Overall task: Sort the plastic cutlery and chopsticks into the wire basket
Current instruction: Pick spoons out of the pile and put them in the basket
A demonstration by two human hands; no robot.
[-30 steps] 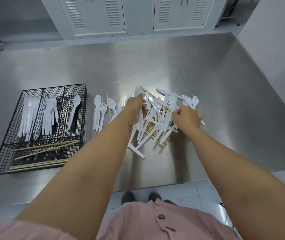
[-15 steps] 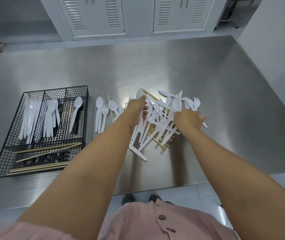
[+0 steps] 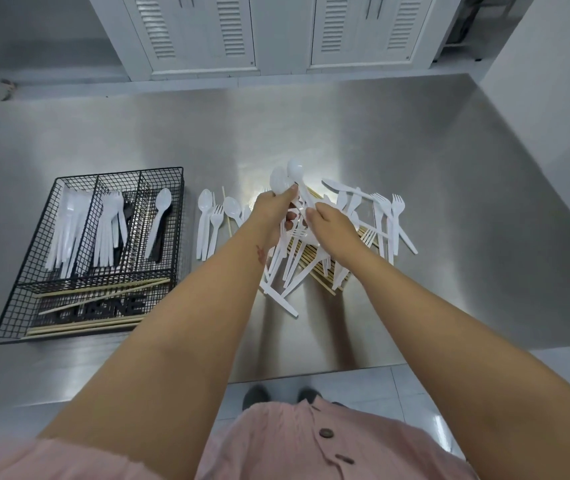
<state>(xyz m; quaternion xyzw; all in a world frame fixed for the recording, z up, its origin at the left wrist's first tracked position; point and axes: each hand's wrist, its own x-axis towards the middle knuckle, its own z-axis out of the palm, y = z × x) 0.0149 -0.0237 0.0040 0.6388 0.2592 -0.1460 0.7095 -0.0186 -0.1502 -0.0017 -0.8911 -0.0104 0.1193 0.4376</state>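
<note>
A black wire basket (image 3: 176,174) sits at the left of the steel table, with white knives, forks and one spoon (image 3: 160,216) in its long compartments and chopsticks (image 3: 103,289) in the front one. A heap of white plastic cutlery and chopsticks (image 3: 314,261) lies at the centre. My left hand (image 3: 274,206) is above the heap, shut on a white spoon (image 3: 278,180). My right hand (image 3: 328,220) meets it, pinching the handle of a second spoon (image 3: 297,173) that stands up beside the first.
Several spoons and forks (image 3: 210,220) lie in a row between basket and heap. More forks (image 3: 389,216) stick out at the heap's right. The table's front edge (image 3: 311,374) runs just below the heap. White louvred cabinet doors (image 3: 228,32) stand behind the table.
My right hand has moved left from the heap's right side to my left hand, lifting a spoon. My left hand has risen slightly with its spoon.
</note>
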